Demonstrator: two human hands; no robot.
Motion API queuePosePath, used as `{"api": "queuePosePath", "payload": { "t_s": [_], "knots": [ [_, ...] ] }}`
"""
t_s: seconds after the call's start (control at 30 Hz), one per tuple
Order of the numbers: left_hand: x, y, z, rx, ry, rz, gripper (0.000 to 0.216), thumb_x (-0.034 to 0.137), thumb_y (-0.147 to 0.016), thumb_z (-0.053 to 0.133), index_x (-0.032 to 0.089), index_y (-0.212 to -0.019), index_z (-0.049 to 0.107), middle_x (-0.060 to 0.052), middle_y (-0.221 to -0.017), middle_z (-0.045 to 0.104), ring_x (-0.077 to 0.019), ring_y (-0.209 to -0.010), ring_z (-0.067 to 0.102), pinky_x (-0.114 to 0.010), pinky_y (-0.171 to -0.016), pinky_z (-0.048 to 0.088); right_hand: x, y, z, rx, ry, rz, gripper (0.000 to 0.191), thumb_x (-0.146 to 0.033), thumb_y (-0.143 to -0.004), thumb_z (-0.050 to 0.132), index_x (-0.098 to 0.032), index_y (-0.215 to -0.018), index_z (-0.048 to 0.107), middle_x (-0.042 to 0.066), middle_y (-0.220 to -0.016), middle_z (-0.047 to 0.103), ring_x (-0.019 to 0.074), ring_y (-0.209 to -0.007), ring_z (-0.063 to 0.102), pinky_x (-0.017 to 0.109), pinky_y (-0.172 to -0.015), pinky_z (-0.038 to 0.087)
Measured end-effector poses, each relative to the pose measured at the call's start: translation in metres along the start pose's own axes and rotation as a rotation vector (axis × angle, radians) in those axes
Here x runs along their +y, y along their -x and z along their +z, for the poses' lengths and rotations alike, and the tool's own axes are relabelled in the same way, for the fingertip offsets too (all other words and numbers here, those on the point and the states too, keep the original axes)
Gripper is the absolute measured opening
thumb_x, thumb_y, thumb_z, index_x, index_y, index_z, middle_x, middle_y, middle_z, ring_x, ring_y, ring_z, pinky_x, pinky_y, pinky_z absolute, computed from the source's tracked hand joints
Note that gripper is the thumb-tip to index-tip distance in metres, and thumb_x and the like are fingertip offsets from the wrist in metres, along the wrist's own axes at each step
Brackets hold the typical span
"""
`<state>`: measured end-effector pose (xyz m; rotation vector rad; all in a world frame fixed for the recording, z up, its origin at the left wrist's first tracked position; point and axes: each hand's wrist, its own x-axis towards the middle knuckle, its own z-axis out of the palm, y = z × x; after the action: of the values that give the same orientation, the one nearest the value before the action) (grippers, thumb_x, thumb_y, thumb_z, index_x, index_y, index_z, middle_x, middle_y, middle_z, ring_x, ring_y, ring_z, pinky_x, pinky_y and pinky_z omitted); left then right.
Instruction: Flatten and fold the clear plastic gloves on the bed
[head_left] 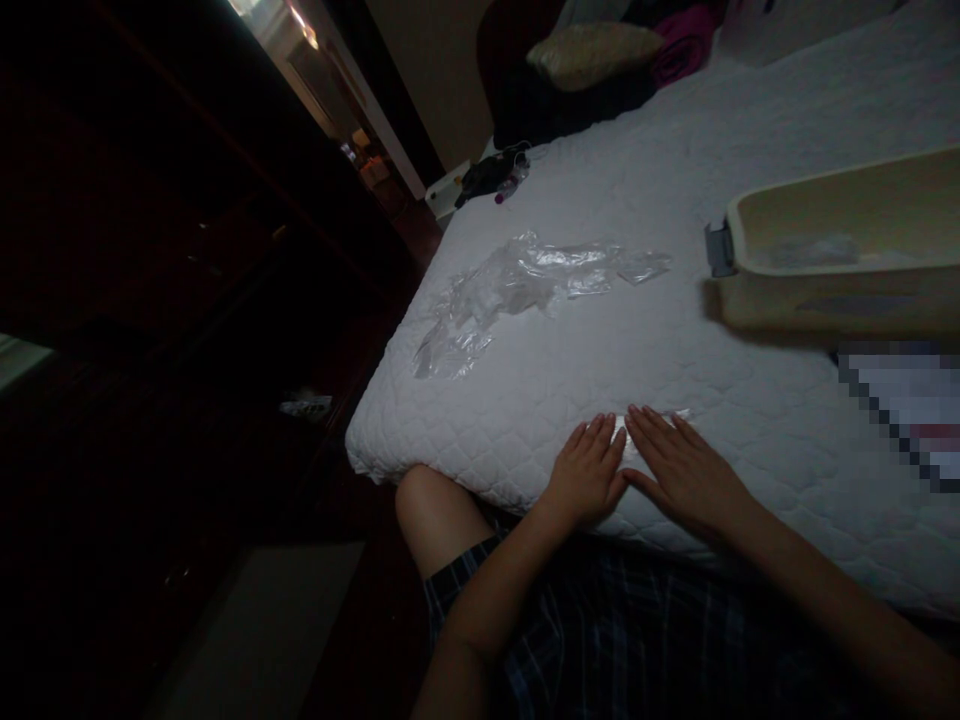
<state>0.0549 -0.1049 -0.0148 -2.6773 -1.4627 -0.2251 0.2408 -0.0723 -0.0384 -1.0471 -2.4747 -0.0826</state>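
Near the front edge of the white quilted bed [757, 440], my left hand [587, 472] lies flat with its fingers stretched out. Beside it my right hand [679, 465] is flat too, palm down, its fingers pointing away from me. Both hands press on a small piece of clear plastic [682, 413], mostly hidden under them; only shiny bits show between and past the fingers. Farther back on the bed, several crumpled clear plastic bags [540, 275] are spread out in a loose strip.
A cream plastic bin [840, 300] with a grey latch stands at the right, some clear plastic inside. Below it is a blurred-out flat item [915, 410]. A small bottle [514, 182] lies by the far edge; a yellowish pillow [592, 55] rests at the back. Dark furniture fills the left.
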Motion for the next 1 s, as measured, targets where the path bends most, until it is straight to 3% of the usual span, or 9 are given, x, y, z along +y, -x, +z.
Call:
{"api": "queuePosePath", "payload": {
  "t_s": [0.23,0.37,0.57,0.63,0.77,0.87,1.0],
  "knots": [
    [-0.001,0.000,-0.007,-0.030,0.069,-0.043,0.060,0.044,-0.096,0.031,0.008,-0.143,0.027,-0.016,-0.153,0.027,-0.0277,-0.145,0.014,-0.044,-0.116,0.026,0.031,0.007,-0.017,-0.083,0.048,0.173,0.071,-0.052,-0.093,0.021,-0.005,-0.145,0.031,0.021,-0.144,0.041,0.0288,-0.137,0.032,0.051,-0.114,0.014],
    [-0.009,0.006,-0.010,-0.040,0.107,-0.014,0.060,0.047,-0.095,0.032,0.007,-0.140,0.031,-0.017,-0.152,0.027,-0.0257,-0.144,0.018,-0.044,-0.116,0.025,0.035,0.008,-0.016,-0.123,0.048,0.189,0.071,-0.052,-0.093,0.019,-0.005,-0.145,0.031,0.020,-0.145,0.041,0.0284,-0.138,0.031,0.050,-0.115,0.013],
    [-0.012,0.011,-0.006,0.015,0.092,-0.028,0.059,0.047,-0.094,0.036,0.010,-0.140,0.032,-0.017,-0.149,0.034,-0.0257,-0.142,0.025,-0.047,-0.115,0.025,0.030,0.000,-0.029,-0.002,0.030,0.238,0.068,-0.045,-0.093,0.027,-0.002,-0.145,0.028,0.024,-0.146,0.037,0.0333,-0.136,0.032,0.054,-0.111,0.021],
    [-0.011,0.010,-0.003,0.044,0.080,-0.041,0.059,0.047,-0.093,0.037,0.010,-0.139,0.033,-0.018,-0.148,0.035,-0.0266,-0.141,0.027,-0.047,-0.115,0.026,0.024,-0.003,-0.036,0.088,0.013,0.198,0.060,-0.040,-0.093,0.035,-0.003,-0.141,0.037,0.024,-0.138,0.046,0.0335,-0.129,0.042,0.052,-0.107,0.029],
    [-0.009,0.009,0.000,0.086,0.042,-0.035,0.058,0.047,-0.092,0.038,0.010,-0.137,0.037,-0.018,-0.147,0.037,-0.0281,-0.140,0.029,-0.048,-0.114,0.026,0.008,-0.006,-0.035,0.174,-0.058,-0.051,0.037,-0.020,-0.089,0.044,-0.010,-0.122,0.058,0.017,-0.108,0.066,0.0251,-0.099,0.061,0.040,-0.088,0.047],
    [-0.008,0.009,0.000,0.087,0.020,-0.034,0.059,0.047,-0.092,0.038,0.010,-0.139,0.035,-0.018,-0.147,0.037,-0.0279,-0.140,0.029,-0.048,-0.114,0.026,0.000,-0.006,-0.025,0.155,-0.077,-0.131,0.034,-0.012,-0.087,0.044,-0.011,-0.116,0.062,0.016,-0.102,0.067,0.0238,-0.092,0.061,0.039,-0.081,0.049],
    [-0.008,0.010,0.000,0.089,0.018,-0.038,0.061,0.046,-0.091,0.039,0.009,-0.140,0.032,-0.018,-0.148,0.036,-0.0281,-0.141,0.026,-0.048,-0.113,0.028,0.005,-0.007,-0.019,0.156,-0.081,-0.088,0.028,-0.014,-0.085,0.047,-0.009,-0.105,0.066,0.017,-0.101,0.067,0.0253,-0.093,0.060,0.041,-0.083,0.048]
  ]
}}
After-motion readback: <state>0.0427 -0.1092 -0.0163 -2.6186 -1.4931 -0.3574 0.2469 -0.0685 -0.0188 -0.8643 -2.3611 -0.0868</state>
